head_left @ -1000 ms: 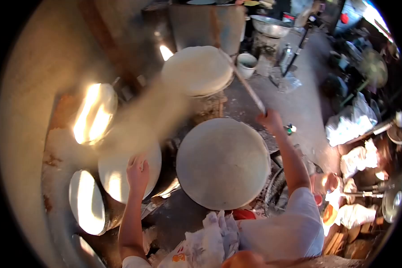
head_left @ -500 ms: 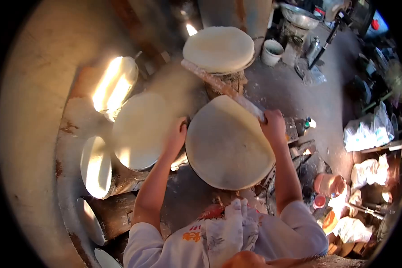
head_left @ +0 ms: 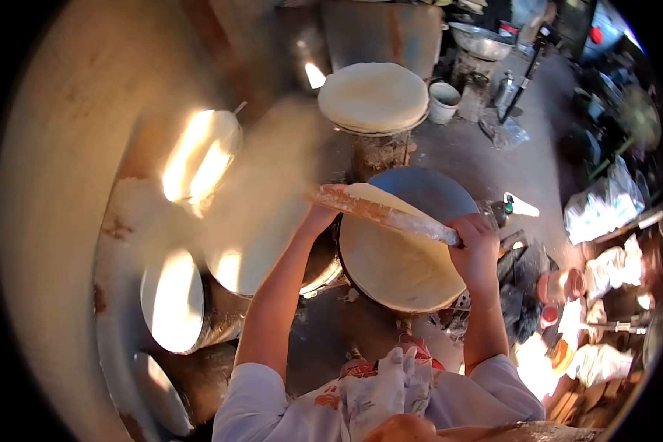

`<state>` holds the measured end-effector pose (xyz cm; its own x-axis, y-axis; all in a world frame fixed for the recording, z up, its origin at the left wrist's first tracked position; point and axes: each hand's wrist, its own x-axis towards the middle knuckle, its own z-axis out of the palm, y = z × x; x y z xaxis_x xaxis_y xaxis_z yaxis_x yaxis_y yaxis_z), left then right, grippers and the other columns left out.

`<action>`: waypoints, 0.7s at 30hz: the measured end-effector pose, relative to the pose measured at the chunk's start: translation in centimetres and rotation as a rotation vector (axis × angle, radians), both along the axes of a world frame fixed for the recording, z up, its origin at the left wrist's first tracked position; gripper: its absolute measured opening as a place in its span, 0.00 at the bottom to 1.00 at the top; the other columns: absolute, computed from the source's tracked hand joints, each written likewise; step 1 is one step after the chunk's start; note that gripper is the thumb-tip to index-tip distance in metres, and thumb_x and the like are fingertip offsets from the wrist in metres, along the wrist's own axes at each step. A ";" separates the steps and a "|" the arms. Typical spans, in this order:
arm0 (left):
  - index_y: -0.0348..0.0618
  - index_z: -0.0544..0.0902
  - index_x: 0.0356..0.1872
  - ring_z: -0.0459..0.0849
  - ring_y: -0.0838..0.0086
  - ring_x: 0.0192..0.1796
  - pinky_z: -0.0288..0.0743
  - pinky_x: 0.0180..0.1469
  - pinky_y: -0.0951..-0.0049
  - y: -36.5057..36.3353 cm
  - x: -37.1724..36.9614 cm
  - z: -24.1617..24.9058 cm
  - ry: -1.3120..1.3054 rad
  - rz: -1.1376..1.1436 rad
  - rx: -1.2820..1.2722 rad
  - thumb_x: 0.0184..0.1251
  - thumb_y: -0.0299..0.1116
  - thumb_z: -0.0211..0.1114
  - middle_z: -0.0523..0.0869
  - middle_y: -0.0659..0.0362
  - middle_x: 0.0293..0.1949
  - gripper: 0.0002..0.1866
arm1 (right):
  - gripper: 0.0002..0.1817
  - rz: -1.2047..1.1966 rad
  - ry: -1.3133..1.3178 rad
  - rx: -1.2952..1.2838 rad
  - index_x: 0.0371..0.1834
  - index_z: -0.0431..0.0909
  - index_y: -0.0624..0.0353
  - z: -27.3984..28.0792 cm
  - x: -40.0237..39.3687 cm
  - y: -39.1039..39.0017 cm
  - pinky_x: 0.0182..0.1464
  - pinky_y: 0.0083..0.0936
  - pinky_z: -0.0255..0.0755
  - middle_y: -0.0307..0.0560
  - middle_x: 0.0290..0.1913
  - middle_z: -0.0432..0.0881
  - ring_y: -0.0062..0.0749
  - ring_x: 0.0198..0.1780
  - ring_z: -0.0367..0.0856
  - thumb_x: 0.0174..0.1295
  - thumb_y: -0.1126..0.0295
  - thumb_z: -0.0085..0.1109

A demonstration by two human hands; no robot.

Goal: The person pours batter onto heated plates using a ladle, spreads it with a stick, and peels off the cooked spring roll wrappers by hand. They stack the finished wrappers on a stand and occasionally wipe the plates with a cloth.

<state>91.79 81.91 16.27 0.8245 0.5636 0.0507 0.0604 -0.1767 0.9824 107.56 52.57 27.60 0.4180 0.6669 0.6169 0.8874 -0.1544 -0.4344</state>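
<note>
A thin pale round of flatbread lies on a dark round griddle. Its far edge is drawn toward me, baring the griddle's blue-grey back part. Across that edge runs a flour-dusted wooden stick. My right hand is closed on the stick's right end. My left hand is at the stick's left part, fingers closed there; the stick partly hides it, and whether it also pinches the flatbread does not show.
Beyond the griddle, a stack of pale flatbreads rests on a stand. More round griddles line the left side, some sunlit. A white bucket and metal basin stand at the back. Plastic bags and jars are at right.
The stick has come toward me and down over the griddle. My left hand has moved from the griddle's left side to the stick. The flatbread's far edge has pulled back, uncovering the griddle.
</note>
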 end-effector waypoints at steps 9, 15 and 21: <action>0.38 0.78 0.36 0.73 0.80 0.47 0.67 0.50 0.78 -5.4 -9.0 4.9 -0.135 0.235 0.311 0.65 0.32 0.64 0.75 0.63 0.43 0.08 | 0.11 -0.163 0.216 0.011 0.34 0.80 0.62 5.2 -4.3 -4.0 0.27 0.18 0.65 0.39 0.24 0.76 0.17 0.25 0.71 0.46 0.80 0.66; 0.43 0.78 0.37 0.69 0.87 0.34 0.64 0.39 0.84 -3.8 -8.2 13.8 -0.128 0.195 -0.010 0.66 0.35 0.63 0.74 0.71 0.30 0.08 | 0.10 0.102 0.469 -0.155 0.28 0.77 0.62 11.3 2.3 -0.4 0.29 0.18 0.66 0.34 0.24 0.74 0.16 0.27 0.72 0.47 0.75 0.71; 0.39 0.81 0.34 0.76 0.80 0.31 0.71 0.36 0.76 8.0 -0.5 15.3 0.120 0.377 0.412 0.59 0.36 0.66 0.79 0.63 0.26 0.11 | 0.09 0.226 0.612 -0.227 0.28 0.76 0.57 5.1 13.9 15.4 0.27 0.20 0.67 0.35 0.24 0.77 0.18 0.26 0.73 0.47 0.74 0.69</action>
<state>91.25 89.89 31.61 0.5838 0.7733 0.2472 0.3004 -0.4886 0.8191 121.50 67.96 32.68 0.4822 0.8633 0.1491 0.5142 -0.1411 -0.8460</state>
